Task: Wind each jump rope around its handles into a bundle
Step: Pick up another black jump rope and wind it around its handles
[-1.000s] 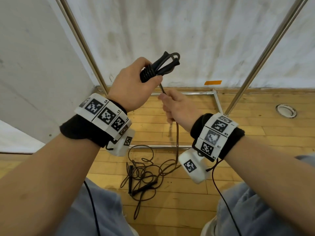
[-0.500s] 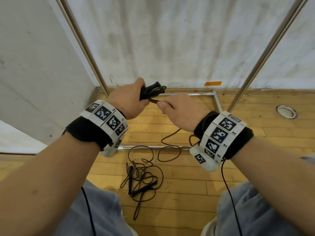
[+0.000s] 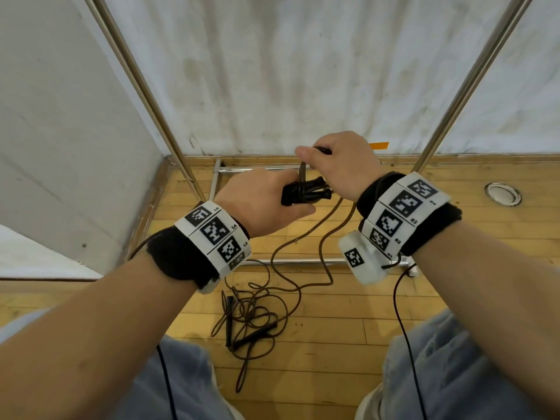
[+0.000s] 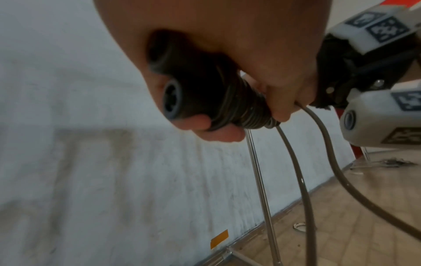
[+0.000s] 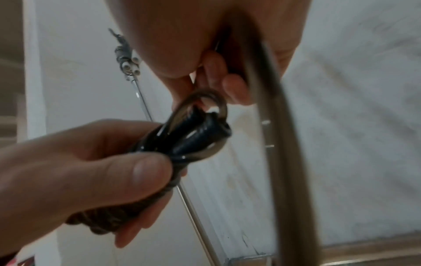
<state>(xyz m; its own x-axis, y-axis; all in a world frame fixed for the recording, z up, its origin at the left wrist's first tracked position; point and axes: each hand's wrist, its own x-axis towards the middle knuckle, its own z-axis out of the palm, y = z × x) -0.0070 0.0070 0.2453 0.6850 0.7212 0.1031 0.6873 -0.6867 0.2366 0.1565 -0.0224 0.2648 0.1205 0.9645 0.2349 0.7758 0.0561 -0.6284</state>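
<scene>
My left hand [image 3: 266, 201] grips the two black handles [image 3: 306, 192] of a jump rope held side by side, with several turns of dark cord wound round them [image 4: 248, 115]. My right hand [image 3: 339, 165] is just above and right of the handles and pinches the cord [image 3: 303, 174] where it rises from the bundle. The loose cord [image 3: 303, 237] hangs from the hands in a loop down to the floor. In the right wrist view a cord loop [image 5: 202, 100] sits over the handle tips [image 5: 205, 133]. A second jump rope [image 3: 251, 322] lies tangled on the floor between my knees.
A metal frame stands on the wooden floor [image 3: 454, 298], with slanted poles [image 3: 145, 86] left and right [image 3: 472, 71] and a low bar [image 3: 288, 262]. White wall behind, orange tape [image 3: 378, 146], a round floor fitting [image 3: 503, 192].
The handle bundle has dropped from chest height and now lies sideways. My right hand has moved from below the bundle to above and right of it, carrying the cord round.
</scene>
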